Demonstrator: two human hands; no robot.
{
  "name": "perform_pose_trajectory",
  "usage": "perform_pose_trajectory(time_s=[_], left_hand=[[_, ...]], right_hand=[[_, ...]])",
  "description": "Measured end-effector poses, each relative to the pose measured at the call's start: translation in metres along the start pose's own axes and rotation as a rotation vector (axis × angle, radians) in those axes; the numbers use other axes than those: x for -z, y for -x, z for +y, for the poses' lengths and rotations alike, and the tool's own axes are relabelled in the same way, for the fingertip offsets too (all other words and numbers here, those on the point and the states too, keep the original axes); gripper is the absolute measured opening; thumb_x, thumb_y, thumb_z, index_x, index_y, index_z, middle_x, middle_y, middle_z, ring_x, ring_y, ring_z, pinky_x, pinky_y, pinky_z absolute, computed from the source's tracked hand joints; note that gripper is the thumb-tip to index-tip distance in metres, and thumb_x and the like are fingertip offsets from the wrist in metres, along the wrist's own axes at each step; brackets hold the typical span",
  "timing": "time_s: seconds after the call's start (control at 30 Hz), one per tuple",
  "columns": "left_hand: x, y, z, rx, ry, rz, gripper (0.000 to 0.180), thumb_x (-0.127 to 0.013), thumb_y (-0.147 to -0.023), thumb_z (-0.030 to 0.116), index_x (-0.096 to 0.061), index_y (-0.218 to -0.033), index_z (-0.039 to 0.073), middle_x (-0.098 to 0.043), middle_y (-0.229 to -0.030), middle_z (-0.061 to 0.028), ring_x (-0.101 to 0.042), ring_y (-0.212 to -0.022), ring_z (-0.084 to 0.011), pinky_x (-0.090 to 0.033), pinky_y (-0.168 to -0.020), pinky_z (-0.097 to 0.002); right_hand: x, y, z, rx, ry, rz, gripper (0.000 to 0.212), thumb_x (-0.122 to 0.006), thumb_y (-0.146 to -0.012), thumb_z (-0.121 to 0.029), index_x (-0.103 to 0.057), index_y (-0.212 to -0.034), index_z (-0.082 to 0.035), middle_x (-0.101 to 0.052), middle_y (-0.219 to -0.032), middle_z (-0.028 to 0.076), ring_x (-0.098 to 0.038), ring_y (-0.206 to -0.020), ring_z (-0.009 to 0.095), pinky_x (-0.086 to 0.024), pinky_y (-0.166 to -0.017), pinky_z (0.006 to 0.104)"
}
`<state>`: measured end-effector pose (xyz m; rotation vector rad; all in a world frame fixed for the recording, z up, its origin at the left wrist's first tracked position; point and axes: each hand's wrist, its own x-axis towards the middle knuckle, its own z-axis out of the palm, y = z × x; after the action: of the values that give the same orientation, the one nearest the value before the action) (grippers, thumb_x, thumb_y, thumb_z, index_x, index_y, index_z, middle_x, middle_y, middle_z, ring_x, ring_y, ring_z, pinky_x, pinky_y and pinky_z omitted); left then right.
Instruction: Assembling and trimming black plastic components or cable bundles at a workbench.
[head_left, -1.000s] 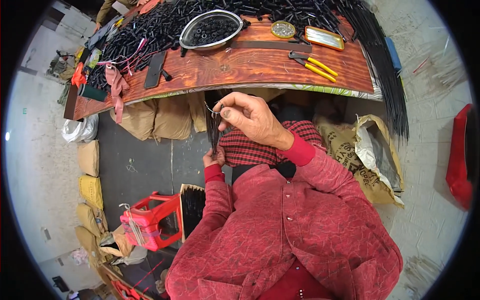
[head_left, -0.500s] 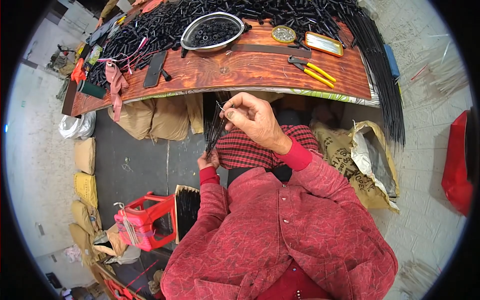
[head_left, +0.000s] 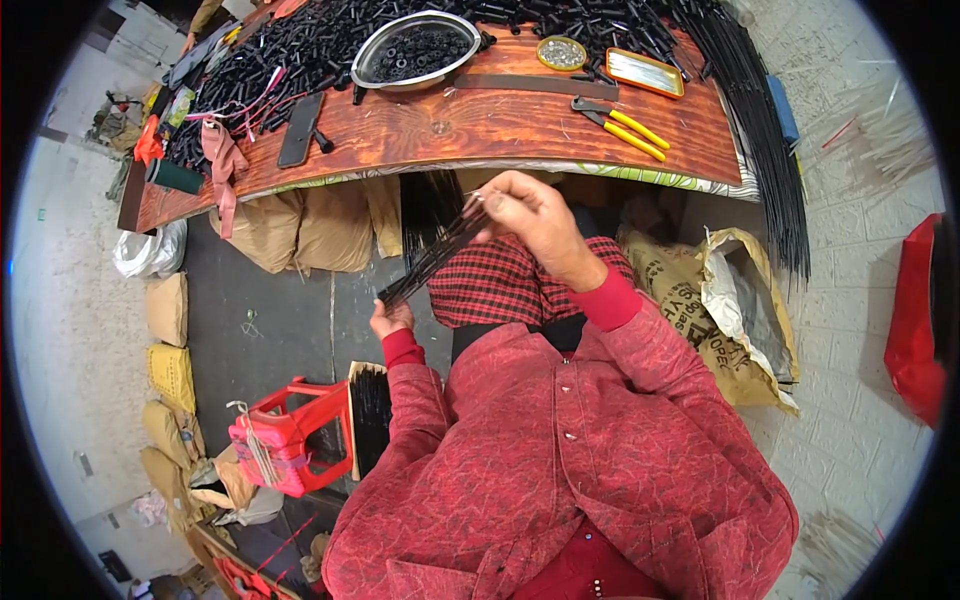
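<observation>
A bundle of thin black rods (head_left: pixel 437 262) slants over my lap between my two hands. My left hand (head_left: pixel 392 320) is closed round its lower end, near my left knee. At the upper end, just below the table's front edge, my right hand (head_left: pixel 540 225) pinches the rods between thumb and fingers. The fingertips partly hide the rod ends there. Behind the bundle, more long black rods (head_left: pixel 425 200) hang or stand under the table edge.
The wooden table (head_left: pixel 400 135) carries heaped black tubes (head_left: pixel 270 85), a metal bowl (head_left: pixel 365 78) of black rings, yellow-handled cutters (head_left: pixel 635 130), a phone (head_left: pixel 300 130) and two small tins. A red stool (head_left: pixel 300 430) stands at left; an open sack (head_left: pixel 700 320) is at right.
The bundle has swung from nearly upright to a slant. My left hand moved left and slightly down with the lower end, while my right hand moved slightly right and up.
</observation>
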<state>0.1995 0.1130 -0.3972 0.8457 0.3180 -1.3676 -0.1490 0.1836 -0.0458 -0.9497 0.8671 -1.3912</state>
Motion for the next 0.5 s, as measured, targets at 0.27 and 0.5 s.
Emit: perform_pose_trajectory(time_s=[0.27,0.5], left_hand=[[-0.047,0.047,0.101,-0.239,-0.121,-0.434,0.021,-0.059,-0.094,0.018,-0.065,-0.106,0.002,-0.07,-0.103,-0.0106,-0.065,-0.097,-0.0247,-0.051,-0.088,-0.0378],[-0.162,0.149,0.081,-0.601,-0.303,-0.54,0.027,-0.063,-0.092,0.011,-0.059,-0.115,0.0,-0.064,-0.108,-0.0066,-0.062,-0.093,-0.0162,-0.05,-0.085,-0.0308]], right_hand=[[0.078,0.04,0.006,-0.159,-0.038,-0.113,0.044,-0.054,-0.093,-0.03,-0.055,-0.122,0.002,-0.059,-0.123,0.013,-0.062,-0.106,0.023,-0.053,-0.09,0.035],[0.147,0.094,0.073,-0.45,0.202,0.069,0.034,-0.051,-0.088,-0.008,-0.061,-0.121,-0.002,-0.062,-0.115,0.006,-0.058,-0.106,0.013,-0.048,-0.091,0.0286]])
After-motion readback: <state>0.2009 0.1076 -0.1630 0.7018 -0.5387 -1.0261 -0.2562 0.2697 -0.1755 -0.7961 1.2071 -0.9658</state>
